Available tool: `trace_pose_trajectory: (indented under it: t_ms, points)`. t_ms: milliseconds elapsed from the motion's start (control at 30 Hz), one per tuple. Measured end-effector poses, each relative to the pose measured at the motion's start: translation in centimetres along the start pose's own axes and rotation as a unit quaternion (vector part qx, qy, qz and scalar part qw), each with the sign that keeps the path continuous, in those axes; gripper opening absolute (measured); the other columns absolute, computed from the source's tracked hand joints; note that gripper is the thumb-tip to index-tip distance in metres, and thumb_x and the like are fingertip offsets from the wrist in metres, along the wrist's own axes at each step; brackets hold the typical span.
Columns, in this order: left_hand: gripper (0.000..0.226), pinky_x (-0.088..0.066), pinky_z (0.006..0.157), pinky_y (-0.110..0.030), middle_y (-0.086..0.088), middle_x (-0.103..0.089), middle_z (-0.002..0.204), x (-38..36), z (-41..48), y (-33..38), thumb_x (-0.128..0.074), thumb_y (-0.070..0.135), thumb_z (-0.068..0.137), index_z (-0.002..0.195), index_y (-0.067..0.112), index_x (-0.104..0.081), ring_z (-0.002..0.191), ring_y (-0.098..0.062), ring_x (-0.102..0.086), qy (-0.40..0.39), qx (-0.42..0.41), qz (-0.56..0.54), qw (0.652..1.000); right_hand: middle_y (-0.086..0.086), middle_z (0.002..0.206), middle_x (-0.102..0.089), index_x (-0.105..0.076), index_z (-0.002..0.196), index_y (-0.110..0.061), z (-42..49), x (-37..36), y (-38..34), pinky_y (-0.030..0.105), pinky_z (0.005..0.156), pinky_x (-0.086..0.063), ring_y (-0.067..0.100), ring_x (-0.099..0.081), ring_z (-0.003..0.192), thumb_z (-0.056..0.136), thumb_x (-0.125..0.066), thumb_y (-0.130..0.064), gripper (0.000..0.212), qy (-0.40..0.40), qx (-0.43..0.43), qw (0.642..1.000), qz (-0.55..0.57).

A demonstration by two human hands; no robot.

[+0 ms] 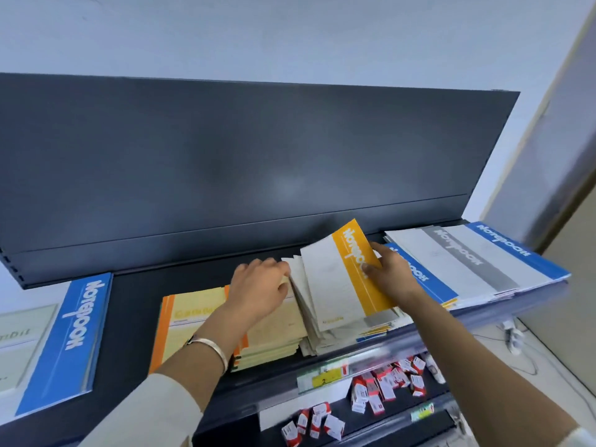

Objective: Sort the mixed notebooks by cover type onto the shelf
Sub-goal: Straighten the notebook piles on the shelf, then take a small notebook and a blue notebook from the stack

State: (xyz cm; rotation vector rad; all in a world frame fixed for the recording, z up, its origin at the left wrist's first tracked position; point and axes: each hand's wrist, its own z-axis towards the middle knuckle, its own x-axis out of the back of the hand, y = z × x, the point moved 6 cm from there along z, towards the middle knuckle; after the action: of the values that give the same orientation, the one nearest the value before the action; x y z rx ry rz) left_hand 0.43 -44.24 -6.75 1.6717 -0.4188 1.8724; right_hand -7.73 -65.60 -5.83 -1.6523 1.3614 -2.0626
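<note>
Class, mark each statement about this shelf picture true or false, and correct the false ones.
1. The right hand holds a notebook with a yellow band. True.
2. The bracelet is on the right wrist. False: it is on the left wrist.
3. The blue-banded notebook at far left stands upright. False: it lies flat on the shelf.
4. Small red and white boxes lie on the lower shelf. True.
</note>
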Motion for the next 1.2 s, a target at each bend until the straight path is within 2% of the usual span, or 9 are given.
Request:
trace_pose_trajectory:
  t_ms: [200, 333, 400, 467, 567, 800, 1000, 1200]
  points:
    - [0.032, -0.035, 0.097, -0.036, 0.005, -0.052, 0.131, -1.4, 1.4, 3.4, -0.042, 0.032, 0.096, 0.127, 0.029, -0.049, 0.119, -0.019, -0.047, -0.018, 0.022, 0.004, 1.0, 0.01, 0.133, -0.052, -0.034, 0.139, -0.019, 1.7, -2.1, 2.6, 0.038, 0.094, -0.047, 0.029, -0.057, 0.113, 0.098, -0.045, -0.03, 0.044, -0.075, 0.062, 0.972, -0.214]
    - [0.032, -0.036, 0.098, -0.035, 0.006, -0.052, 0.132, -1.5, 1.9, 4.7, -0.042, 0.033, 0.097, 0.128, 0.029, -0.048, 0.119, -0.018, -0.047, -0.016, 0.047, 0.014, 0.999, 0.005, 0.15, -0.032, -0.037, 0.141, -0.023, 1.6, -3.1, 2.8, 0.044, 0.107, -0.037, 0.032, -0.037, 0.134, 0.097, -0.046, -0.034, 0.046, -0.068, 0.156, 0.913, -0.37]
    - [0.032, -0.036, 0.098, -0.035, 0.006, -0.052, 0.132, -1.5, 2.0, 5.2, -0.043, 0.034, 0.097, 0.128, 0.029, -0.048, 0.119, -0.017, -0.047, -0.014, 0.059, 0.019, 0.998, 0.002, 0.153, -0.03, -0.037, 0.142, -0.025, 0.9, -3.7, 2.3, 0.045, 0.11, -0.033, 0.03, -0.033, 0.138, 0.098, -0.044, -0.036, 0.045, -0.093, 0.228, 0.894, -0.374]
    - [0.032, -0.036, 0.098, -0.035, 0.006, -0.052, 0.132, -1.6, 2.1, 5.6, -0.043, 0.034, 0.097, 0.127, 0.029, -0.049, 0.119, -0.017, -0.047, -0.01, 0.067, 0.028, 0.997, 0.002, 0.15, -0.036, -0.039, 0.14, -0.024, 0.1, -4.7, 2.1, 0.042, 0.107, -0.036, 0.027, -0.038, 0.134, 0.099, -0.04, -0.036, 0.043, -0.146, 0.292, 0.868, -0.374]
    - [0.032, -0.035, 0.099, -0.035, 0.006, -0.053, 0.131, -1.6, 1.8, 5.8, -0.042, 0.033, 0.097, 0.128, 0.029, -0.049, 0.119, -0.017, -0.047, -0.01, 0.077, 0.043, 0.996, 0.006, 0.146, -0.04, -0.04, 0.139, -0.019, -0.3, -5.5, 2.5, 0.039, 0.104, -0.04, 0.027, -0.042, 0.13, 0.1, -0.036, -0.035, 0.042, -0.178, 0.329, 0.845, -0.383]
    - [0.032, -0.035, 0.098, -0.036, 0.005, -0.053, 0.127, -0.7, -0.1, 3.8, -0.043, 0.033, 0.096, 0.127, 0.03, -0.05, 0.119, -0.019, -0.046, -0.012, 0.113, 0.066, 0.991, 0.004, 0.13, -0.052, -0.047, 0.132, -0.018, 0.2, -5.7, 0.8, 0.037, 0.095, -0.045, 0.025, -0.052, 0.116, 0.098, -0.041, -0.033, 0.037, -0.16, 0.363, 0.842, -0.366]
    - [0.033, -0.033, 0.099, -0.035, 0.005, -0.052, 0.129, 1.9, -4.6, -1.7, -0.042, 0.033, 0.096, 0.129, 0.029, -0.048, 0.121, -0.02, -0.044, 0.006, 0.15, 0.082, 0.985, 0.004, 0.141, -0.046, -0.037, 0.142, -0.019, -1.8, -8.8, -6.3, 0.036, 0.099, -0.041, 0.025, -0.046, 0.126, 0.099, -0.041, -0.033, 0.046, -0.128, 0.41, 0.849, -0.31]
    - [0.031, -0.038, 0.095, -0.034, 0.003, -0.055, 0.124, 5.5, -11.5, -11.6, -0.044, 0.033, 0.095, 0.125, 0.028, -0.051, 0.118, -0.02, -0.048, 0.047, 0.208, 0.074, 0.974, 0.0, 0.141, -0.045, -0.034, 0.144, -0.023, -6.5, -15.2, -15.5, 0.035, 0.097, -0.04, 0.023, -0.044, 0.126, 0.1, -0.039, -0.033, 0.046, -0.135, 0.469, 0.834, -0.258]
